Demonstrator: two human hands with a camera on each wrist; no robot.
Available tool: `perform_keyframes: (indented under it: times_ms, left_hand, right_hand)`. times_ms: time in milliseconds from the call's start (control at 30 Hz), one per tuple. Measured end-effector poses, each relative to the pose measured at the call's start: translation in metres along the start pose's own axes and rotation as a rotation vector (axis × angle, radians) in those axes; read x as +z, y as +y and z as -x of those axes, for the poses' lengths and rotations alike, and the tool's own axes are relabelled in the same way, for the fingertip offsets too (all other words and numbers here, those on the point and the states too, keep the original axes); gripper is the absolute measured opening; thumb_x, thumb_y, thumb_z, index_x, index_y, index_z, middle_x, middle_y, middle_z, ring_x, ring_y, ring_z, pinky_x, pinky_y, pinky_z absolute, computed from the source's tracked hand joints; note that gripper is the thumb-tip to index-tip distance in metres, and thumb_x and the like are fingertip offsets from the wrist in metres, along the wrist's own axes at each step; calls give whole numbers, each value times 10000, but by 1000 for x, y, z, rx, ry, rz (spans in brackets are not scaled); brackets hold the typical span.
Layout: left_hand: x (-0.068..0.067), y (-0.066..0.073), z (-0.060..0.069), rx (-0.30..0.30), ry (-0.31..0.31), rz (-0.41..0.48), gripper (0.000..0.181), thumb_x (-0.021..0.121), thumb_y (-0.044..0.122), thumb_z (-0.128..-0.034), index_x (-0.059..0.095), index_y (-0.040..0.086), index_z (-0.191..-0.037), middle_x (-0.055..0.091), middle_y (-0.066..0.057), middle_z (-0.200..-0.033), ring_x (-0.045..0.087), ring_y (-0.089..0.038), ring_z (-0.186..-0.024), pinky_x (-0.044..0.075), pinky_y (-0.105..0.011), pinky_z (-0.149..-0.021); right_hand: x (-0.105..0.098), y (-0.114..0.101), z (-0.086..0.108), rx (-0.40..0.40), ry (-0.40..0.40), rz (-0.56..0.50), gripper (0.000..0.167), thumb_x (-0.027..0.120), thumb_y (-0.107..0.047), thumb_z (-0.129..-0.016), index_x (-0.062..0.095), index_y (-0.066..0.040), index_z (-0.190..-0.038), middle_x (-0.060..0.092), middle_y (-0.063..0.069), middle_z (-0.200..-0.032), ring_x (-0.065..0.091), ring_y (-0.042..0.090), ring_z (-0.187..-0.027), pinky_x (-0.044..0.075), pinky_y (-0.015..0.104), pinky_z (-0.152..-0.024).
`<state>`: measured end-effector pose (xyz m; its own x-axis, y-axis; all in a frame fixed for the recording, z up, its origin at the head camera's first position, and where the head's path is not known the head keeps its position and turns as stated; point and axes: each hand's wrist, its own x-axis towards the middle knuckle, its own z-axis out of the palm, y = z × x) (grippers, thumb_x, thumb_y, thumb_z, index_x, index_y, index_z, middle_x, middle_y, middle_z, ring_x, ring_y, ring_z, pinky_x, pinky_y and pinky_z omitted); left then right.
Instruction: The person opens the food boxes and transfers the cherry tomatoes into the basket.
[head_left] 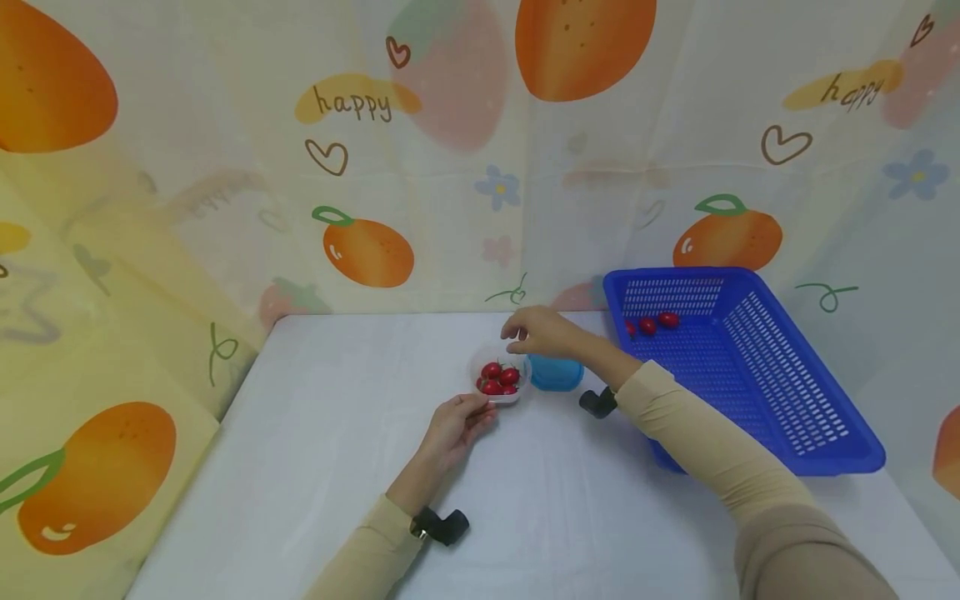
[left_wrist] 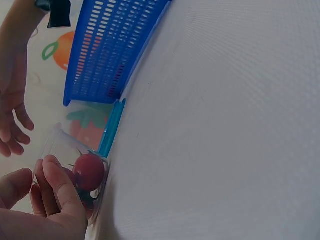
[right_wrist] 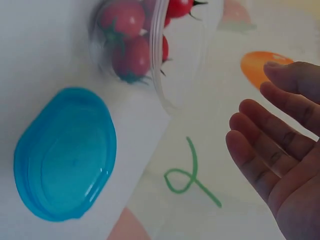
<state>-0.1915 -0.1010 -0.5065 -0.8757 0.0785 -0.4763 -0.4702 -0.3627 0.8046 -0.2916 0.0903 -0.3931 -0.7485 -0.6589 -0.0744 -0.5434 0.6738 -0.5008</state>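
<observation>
A clear plastic container (head_left: 522,385) with several red cherry tomatoes (head_left: 491,387) in it stands on the white table. My left hand (head_left: 453,429) holds its near side; in the left wrist view the fingers (left_wrist: 62,187) lie against its wall. Above the container's far right side, my right hand (head_left: 551,332) hovers with nothing in it. Its fingers (right_wrist: 270,130) are loosely bent and apart from the container in the right wrist view. Beside the container, on its right, lies a blue lid (head_left: 557,375), close under the right forearm.
A large blue plastic basket (head_left: 817,367) stands on the right of the table, partly behind the right arm. Several cherry tomatoes (head_left: 669,320) lie in its far left corner. Behind the white table (head_left: 322,400) hangs a fruit-printed cloth (head_left: 450,192).
</observation>
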Motion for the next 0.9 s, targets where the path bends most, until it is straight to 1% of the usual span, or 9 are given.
perform_keyframes:
  times_ms: [200,333,433,500,667,733,900]
  left_hand:
    - [0,1,1,-1,-2,1,300,601,202,-967,550,25,-1203,673,-57,-1029,675,-140,-942,572,-213,-848]
    - [0,1,2,11,-3,-4,282,598,190,-968,550,16,-1184,673,-55,-1006,674,-134,-925,574,-215,-845]
    - [0,1,1,25,-12,5,246,598,165,-963,556,8,-1148,672,-53,-977,674,-128,-903,577,-216,-835]
    - [0,0,1,43,-26,5,222,592,146,-965,555,-4,-1124,671,-50,-949,672,-123,-884,578,-212,-822]
    - [0,-1,0,62,-42,14,130,573,105,-966,563,13,-1058,677,-32,-898,672,-108,-842,578,-198,-786]
    - [0,-1,0,58,-38,22,102,573,97,-963,569,27,-1038,680,-26,-892,672,-105,-835,577,-195,-780]
    - [-1,-1,0,62,-41,25,108,576,98,-963,568,21,-1039,677,-26,-890,670,-101,-837,576,-197,-781]
  right_hand:
    - [17,-8,-10,-10,-77,8,268,673,-174,-905,692,-48,-1141,696,92,-1099,620,196,-972,556,287,-853]
    - [27,-11,-14,12,-135,-13,239,677,-162,-902,698,-54,-1114,697,68,-1039,618,174,-930,560,265,-806]
    - [35,-12,-17,28,-166,-16,214,683,-160,-902,704,-65,-1092,702,59,-1021,625,164,-919,569,266,-807]
    - [40,-13,-18,29,-175,-7,213,692,-168,-899,708,-69,-1087,706,62,-1032,629,166,-936,570,283,-840]
    - [48,-14,-21,26,-192,1,222,702,-181,-895,704,-70,-1087,700,61,-1051,618,164,-971,549,322,-917]
    - [51,-15,-22,24,-201,-7,211,704,-168,-891,704,-72,-1079,696,57,-1034,611,158,-952,544,319,-911]
    - [56,-15,-25,26,-222,-26,170,703,-137,-888,710,-97,-1053,688,38,-985,596,136,-900,540,289,-866]
